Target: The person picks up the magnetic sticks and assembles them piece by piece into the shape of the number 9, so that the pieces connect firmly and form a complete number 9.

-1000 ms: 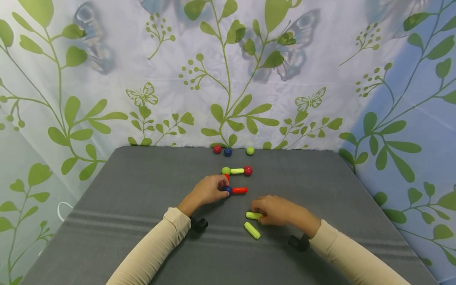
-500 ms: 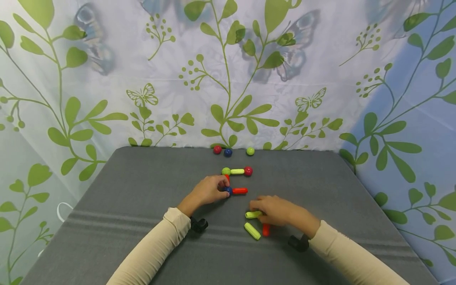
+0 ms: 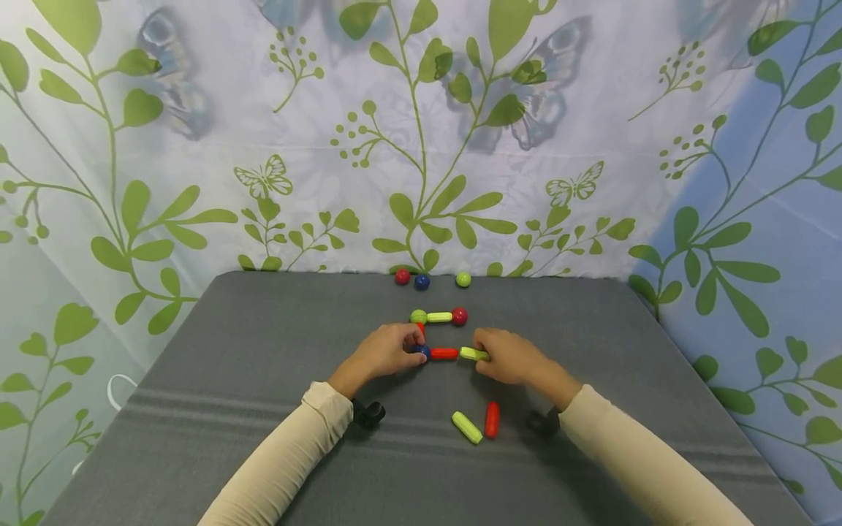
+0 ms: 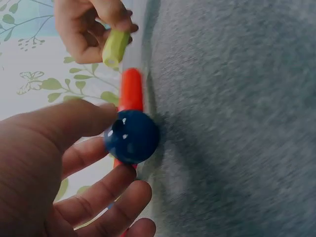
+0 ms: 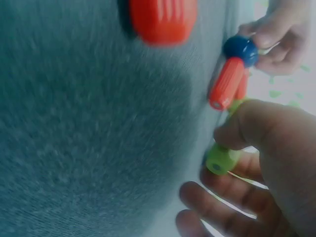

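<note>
My left hand (image 3: 383, 352) pinches a dark blue ball (image 4: 132, 137) between thumb and fingers, on the grey table. From that ball a red stick (image 3: 444, 353) points right. Another red stick (image 3: 422, 329), partly hidden by the left hand, runs back toward a green ball (image 3: 418, 316). A yellow-green stick (image 3: 439, 317) links the green ball to a red ball (image 3: 460, 315). With thumb and fingers my right hand (image 3: 513, 356) holds a loose yellow-green stick (image 3: 470, 353). Its tip lies in line with the first red stick, close to its free end; the left wrist view shows a small gap.
Nearer me on the table (image 3: 296, 460) lie a yellow-green stick (image 3: 467, 427) and a red stick (image 3: 492, 420). Along the back edge stand a red ball (image 3: 403, 277), a blue ball (image 3: 422, 282) and a green ball (image 3: 463, 279). A leaf-patterned curtain (image 3: 316, 146) hangs behind.
My right hand has picked up the yellow-green stick and moved it away from me to the red stick's end. A red stick it covered now shows. The left hand stays put.
</note>
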